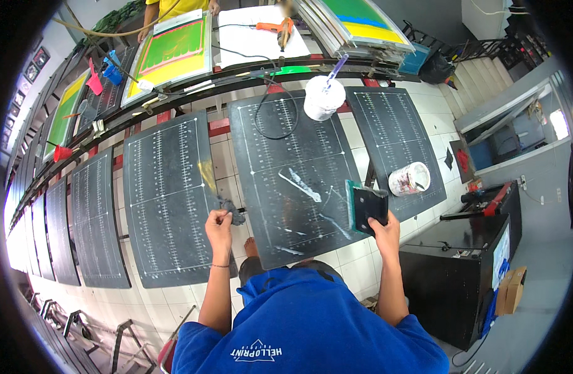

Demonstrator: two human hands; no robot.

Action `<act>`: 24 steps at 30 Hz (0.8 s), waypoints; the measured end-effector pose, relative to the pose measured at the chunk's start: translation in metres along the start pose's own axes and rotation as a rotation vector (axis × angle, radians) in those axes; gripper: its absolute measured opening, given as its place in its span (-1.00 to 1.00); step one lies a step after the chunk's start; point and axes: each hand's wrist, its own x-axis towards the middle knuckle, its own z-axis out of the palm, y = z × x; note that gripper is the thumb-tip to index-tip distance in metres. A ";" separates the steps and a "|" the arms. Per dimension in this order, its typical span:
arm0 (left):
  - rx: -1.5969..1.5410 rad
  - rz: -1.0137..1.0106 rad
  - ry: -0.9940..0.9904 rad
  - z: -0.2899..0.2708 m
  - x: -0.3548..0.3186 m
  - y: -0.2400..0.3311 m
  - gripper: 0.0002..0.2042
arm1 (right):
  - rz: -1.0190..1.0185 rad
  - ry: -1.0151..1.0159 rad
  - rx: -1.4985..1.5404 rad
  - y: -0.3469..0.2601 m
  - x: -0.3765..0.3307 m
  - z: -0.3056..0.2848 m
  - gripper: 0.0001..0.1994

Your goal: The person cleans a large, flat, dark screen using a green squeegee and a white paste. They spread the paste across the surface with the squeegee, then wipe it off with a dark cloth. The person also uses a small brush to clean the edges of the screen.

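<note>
Workshop room, white tiled floor, grey wall to the right.
Right side: broad window in a pale frame, a bright patch on its pane; low black cabinet below, open cardboard box beside it. Upper right: pale steps, dark railing at their head. Far left: light wall, small dark-framed pictures in a row. Lower left: dark metal frames on the floor. Light strongest at left edge, washing out detail there.
</note>
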 end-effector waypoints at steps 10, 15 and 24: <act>-0.120 -0.143 0.208 0.022 -0.130 0.035 -0.93 | 0.002 -0.210 0.021 0.084 0.191 0.046 -0.52; -0.151 -0.168 0.358 -0.004 -0.173 0.041 -0.94 | -0.081 -0.123 -0.260 0.101 0.214 0.055 -0.46; -0.271 -0.259 0.449 -0.012 -0.171 0.018 -0.96 | -0.371 0.005 -0.540 0.096 0.215 0.051 -0.59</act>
